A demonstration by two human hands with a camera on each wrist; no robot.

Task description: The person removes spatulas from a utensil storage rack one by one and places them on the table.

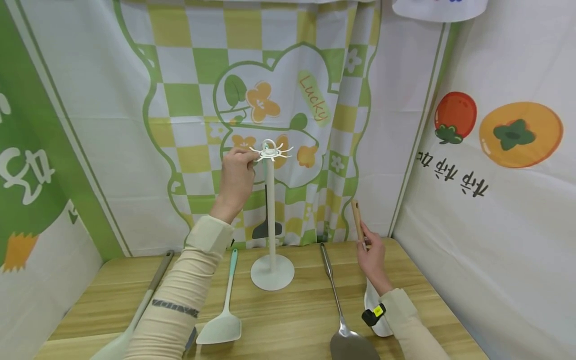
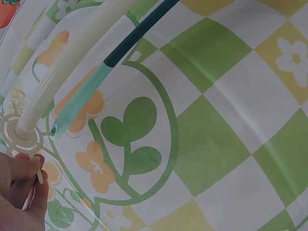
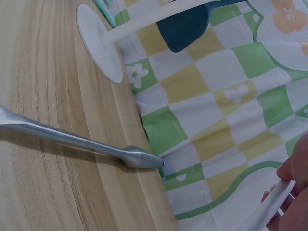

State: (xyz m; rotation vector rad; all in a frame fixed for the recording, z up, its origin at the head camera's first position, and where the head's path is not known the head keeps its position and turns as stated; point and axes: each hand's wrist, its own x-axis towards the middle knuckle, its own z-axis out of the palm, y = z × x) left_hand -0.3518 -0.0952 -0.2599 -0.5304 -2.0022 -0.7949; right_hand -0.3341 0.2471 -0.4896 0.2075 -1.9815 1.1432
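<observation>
White utensil stand (image 1: 271,220): upright on the far middle of the wooden surface (image 1: 288,305), long axis vertical, round base down, pole rising to a spoked hook ring (image 1: 271,150) at the top. A dark spatula (image 1: 266,220) with a teal handle hangs from the ring behind the pole, blade downward.

Left hand (image 1: 236,180): raised at the ring's left side, fingers (image 2: 24,166) pinching one of the ring's hooks.

Right hand (image 1: 372,257): to the right of the stand, near the far right edge of the surface, fingers grasping a wooden-handled utensil (image 1: 364,250). Its handle points up and slightly left; its white head rests low beside the wrist, partly hidden.

Lying on the surface, handles pointing far: a steel turner (image 1: 342,310) just left of the right hand, a white spatula with teal handle (image 1: 223,310) left of the base, and a grey-handled utensil (image 1: 139,310) further left, partly hidden by the sleeve.
</observation>
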